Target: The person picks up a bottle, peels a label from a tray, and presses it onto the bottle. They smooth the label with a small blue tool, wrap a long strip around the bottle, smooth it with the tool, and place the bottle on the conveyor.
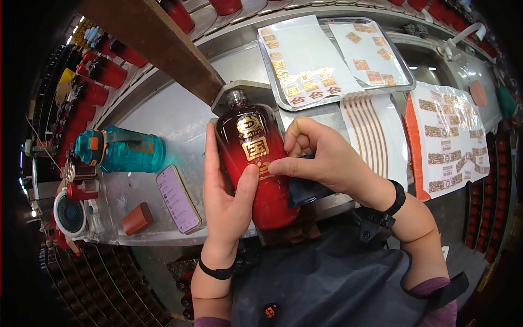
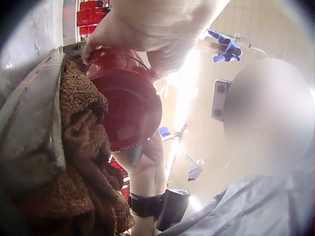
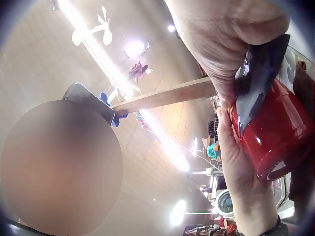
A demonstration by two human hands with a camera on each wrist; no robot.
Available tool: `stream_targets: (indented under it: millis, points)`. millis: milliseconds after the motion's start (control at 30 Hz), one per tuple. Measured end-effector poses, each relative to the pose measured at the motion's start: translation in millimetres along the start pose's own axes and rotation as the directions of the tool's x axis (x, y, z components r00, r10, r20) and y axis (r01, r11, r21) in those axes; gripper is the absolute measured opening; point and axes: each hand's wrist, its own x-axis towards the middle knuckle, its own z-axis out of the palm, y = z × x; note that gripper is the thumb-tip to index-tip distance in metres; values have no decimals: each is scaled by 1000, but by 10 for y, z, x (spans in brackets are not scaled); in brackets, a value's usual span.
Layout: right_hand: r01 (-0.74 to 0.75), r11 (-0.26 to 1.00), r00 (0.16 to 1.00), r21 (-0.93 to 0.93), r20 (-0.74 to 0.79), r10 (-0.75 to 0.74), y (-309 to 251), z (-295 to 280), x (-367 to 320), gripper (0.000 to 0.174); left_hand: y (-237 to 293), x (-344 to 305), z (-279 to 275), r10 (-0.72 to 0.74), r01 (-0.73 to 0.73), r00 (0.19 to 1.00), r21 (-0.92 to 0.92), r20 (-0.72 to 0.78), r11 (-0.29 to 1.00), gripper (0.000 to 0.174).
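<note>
A dark-to-red bottle [image 1: 275,199] with a gold emblem and gold characters lies at the table's front edge, its neck against a metal holder [image 1: 220,101]. The left hand [image 1: 226,196] grips it along its left side, thumb on the front near the lower gold character [image 1: 264,170]. With its thumb the right hand [image 1: 321,158] presses that character, its other fingers curled round a dark, glossy piece [image 1: 308,185]. In the left wrist view the bottle's round base [image 2: 130,110] shows beside a brown towel [image 2: 81,147]. The right wrist view shows the dark piece [image 3: 258,78] under the right hand [image 3: 226,39].
Behind stands a metal tray [image 1: 411,82] with sheets of gold characters. Right of the bottle lie a striped sheet [image 1: 376,136] and a patterned sheet [image 1: 449,136]. A teal water bottle [image 1: 131,150], a phone [image 1: 180,199] and a brown block [image 1: 137,219] are at the left. A wooden beam [image 1: 158,43] slants overhead.
</note>
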Motion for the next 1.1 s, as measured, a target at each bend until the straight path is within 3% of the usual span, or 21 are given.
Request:
stream_targets:
  millis: [400,633,800,1100]
  points:
    - [120,993,991,13,-63,-119,85,28,42,37,-22,-6,-7,-7,7,1000,-9,-1,1000,73]
    - [89,994,995,58,-53,-86,76,30,35,35,-16,-12,5,-28,27,1000,-24,-14,999,73]
    - [67,996,998,-60,2,-67,17,-3,24,30,-19,-5,34,-2,2,1000,-32,-11,999,74]
    - [19,999,1000,-32,2,-19,7,-24,33,30,-44,-6,-3,-9,9,1000,-19,-22,1000,73]
